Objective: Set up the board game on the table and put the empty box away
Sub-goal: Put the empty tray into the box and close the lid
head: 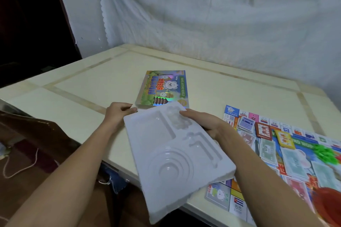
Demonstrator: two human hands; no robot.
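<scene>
Between hands: white plastic tray insert, tilted, above tabletop edge. Left hand grips tray's far-left corner; right hand clasps far-right edge, fingers curled over. Beyond hands: box lid flat. Right of right hand: game board with cards, notes.

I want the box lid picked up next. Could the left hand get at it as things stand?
Probably not straight away. The left hand grips the far corner of the white plastic tray, as does the right hand. The box lid lies uncovered just beyond, so once the grip lets go the way looks free.
</scene>
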